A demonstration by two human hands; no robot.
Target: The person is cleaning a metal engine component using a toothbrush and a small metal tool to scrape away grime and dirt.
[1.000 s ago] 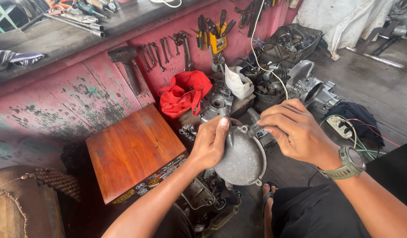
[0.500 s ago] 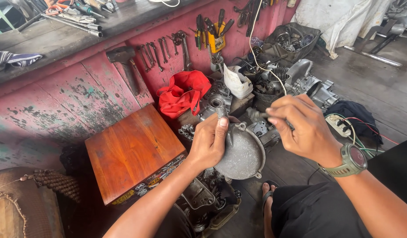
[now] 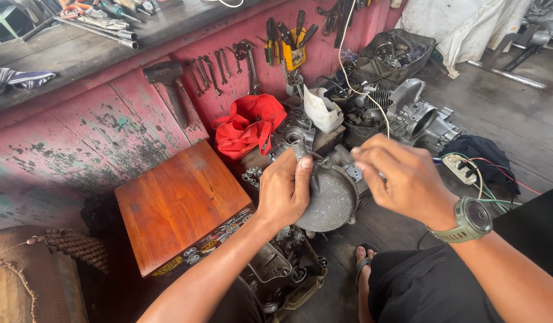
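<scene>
Since the earlier frame, the right hand (image 3: 402, 179) has been drawn slightly lower over the round grey engine cover (image 3: 331, 200), fingers pinched narrow on something too blurred to tell. The cover is gripped at its left rim by the left hand (image 3: 283, 190), above the wooden stool (image 3: 181, 203). It is judged heavy, rigid, greasy; best held by the rim. Its domed face is turned toward the camera, with no clear long axis.

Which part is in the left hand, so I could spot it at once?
Start at the wooden stool below the pink bench wall. Right of it, the left hand grips a round grey metal engine cover: domed, dull, unlike the finned engine parts behind.
</scene>
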